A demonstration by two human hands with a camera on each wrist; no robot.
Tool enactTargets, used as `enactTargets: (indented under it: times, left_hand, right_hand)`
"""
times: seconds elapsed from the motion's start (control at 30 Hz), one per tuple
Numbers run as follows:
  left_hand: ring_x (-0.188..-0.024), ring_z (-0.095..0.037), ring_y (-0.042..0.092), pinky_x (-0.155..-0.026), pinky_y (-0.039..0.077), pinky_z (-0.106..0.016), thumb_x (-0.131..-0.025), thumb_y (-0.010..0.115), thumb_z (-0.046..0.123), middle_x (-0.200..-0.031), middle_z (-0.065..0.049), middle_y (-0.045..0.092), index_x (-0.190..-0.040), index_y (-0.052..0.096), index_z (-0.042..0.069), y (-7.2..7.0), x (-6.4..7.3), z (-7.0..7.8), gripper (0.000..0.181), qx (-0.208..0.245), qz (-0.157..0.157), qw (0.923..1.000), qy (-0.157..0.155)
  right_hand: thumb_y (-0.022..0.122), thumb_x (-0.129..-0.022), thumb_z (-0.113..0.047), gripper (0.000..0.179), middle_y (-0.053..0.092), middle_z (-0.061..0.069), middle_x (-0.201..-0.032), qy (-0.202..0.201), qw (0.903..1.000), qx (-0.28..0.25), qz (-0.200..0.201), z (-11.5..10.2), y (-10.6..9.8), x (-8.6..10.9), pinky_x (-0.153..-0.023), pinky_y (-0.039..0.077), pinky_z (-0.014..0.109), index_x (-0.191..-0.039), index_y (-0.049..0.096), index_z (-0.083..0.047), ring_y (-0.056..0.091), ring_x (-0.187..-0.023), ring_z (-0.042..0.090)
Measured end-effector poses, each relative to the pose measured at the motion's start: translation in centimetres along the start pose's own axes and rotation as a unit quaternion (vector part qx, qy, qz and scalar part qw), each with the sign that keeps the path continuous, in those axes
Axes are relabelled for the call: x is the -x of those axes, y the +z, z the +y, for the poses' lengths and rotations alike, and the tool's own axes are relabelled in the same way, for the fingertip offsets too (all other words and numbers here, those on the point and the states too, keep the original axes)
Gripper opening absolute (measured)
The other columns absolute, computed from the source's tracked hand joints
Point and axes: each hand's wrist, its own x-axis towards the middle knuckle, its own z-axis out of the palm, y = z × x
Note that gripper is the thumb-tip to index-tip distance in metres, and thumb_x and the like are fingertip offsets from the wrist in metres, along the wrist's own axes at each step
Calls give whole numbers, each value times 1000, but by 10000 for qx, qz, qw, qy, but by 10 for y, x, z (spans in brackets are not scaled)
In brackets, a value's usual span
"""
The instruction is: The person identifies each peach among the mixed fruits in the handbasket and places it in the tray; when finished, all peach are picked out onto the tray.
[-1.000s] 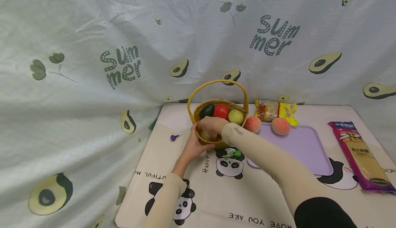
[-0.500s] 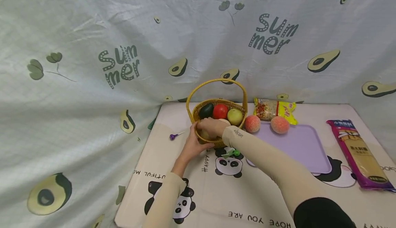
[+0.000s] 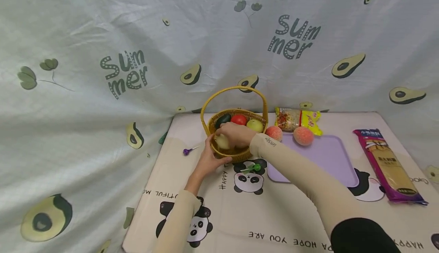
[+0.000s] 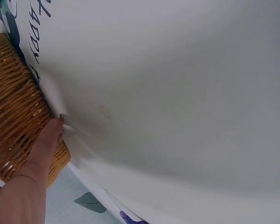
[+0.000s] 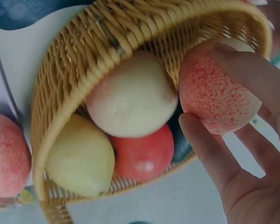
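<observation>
A yellow wicker basket [image 3: 241, 157] with a tall hoop handle holds a dark avocado [image 3: 223, 120], a red tomato [image 3: 238, 119], a pale green fruit [image 3: 255, 125] and a cream-coloured peach [image 5: 130, 95]. My left hand [image 3: 210, 160] grips the basket's near left end, thumb along the wicker in the left wrist view. Inside that end, my right hand [image 3: 236, 134] holds another peach [image 5: 217, 95], cream with red speckles, between thumb and fingers. This peach sits at the basket's rim, level with the other fruit; the wrist and sleeve cover part of the basket in the head view.
Two pink peaches [image 3: 303, 135] are at the back edge of a lilac tray [image 3: 319, 165]. A yellow snack bag [image 3: 297, 120] lies behind them, a purple noodle packet [image 3: 391, 165] far right. Lollipops, one purple [image 3: 186, 151] and one green [image 3: 255, 167], flank the basket.
The head view has turned slightly right. My right hand has shifted a little in the basket, and more of the held peach shows beside its fingers. The left hand stays on the basket.
</observation>
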Motion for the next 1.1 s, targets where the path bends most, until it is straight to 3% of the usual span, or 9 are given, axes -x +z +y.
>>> enactTargets:
  times: [0.17, 0.3, 0.47, 0.67, 0.83, 1.1]
  left_hand:
    - [-157, -34, 30, -128, 28, -55, -80, 89, 48, -171, -12, 25, -166, 6, 20, -1, -2, 0, 123, -8, 27, 10000, -37]
    - [-157, -37, 30, -127, 28, -58, -80, 89, 50, -171, -15, 25, -166, 7, 21, 0, -3, 0, 123, -23, 78, 10000, -49]
    - [-156, -37, 31, -127, 27, -58, -79, 90, 50, -170, -18, 27, -165, 7, 25, 1, -4, 1, 122, 12, 71, 10000, -59]
    - [-157, -37, 30, -128, 26, -57, -80, 89, 47, -170, -20, 27, -165, 7, 24, 2, -2, 0, 122, 57, 72, 10000, 39]
    - [-157, -38, 28, -128, 25, -58, -80, 89, 47, -171, -19, 25, -166, 6, 23, 1, -1, -2, 122, 40, 84, 9999, 46]
    - [-158, -37, 28, -127, 27, -59, -80, 88, 52, -171, -16, 23, -165, 7, 26, 3, -1, -1, 121, -91, 77, 9999, -96]
  right_hand:
    - [85, -83, -9, 60, 64, 16, -134, -114, 9996, -29, 266, 12, -19, 11, -99, 57, 43, -139, 64, -7, 63, -118, 31]
    - [84, -82, -5, 64, 61, 17, -141, -3, 9981, -402, 463, 25, -33, 27, -97, 58, 45, -142, 62, -8, 62, -122, 34]
    - [84, -83, -5, 63, 59, 19, -145, 148, 9944, -579, 870, 46, -47, 60, -100, 56, 50, -142, 62, -8, 60, -127, 38]
    - [85, -78, -4, 60, 63, 22, -136, 303, 9856, -710, 1502, 81, -52, 108, -101, 53, 56, -135, 65, -3, 62, -119, 41]
    - [90, -76, -7, 62, 65, 24, -130, 671, 9775, -714, 1869, 112, -49, 145, -97, 53, 57, -133, 66, -2, 63, -114, 41]
    - [86, -78, -4, 64, 56, 31, -139, 1584, 9637, -1048, 1879, 155, -39, 206, -100, 48, 66, -136, 60, 1, 54, -124, 48]
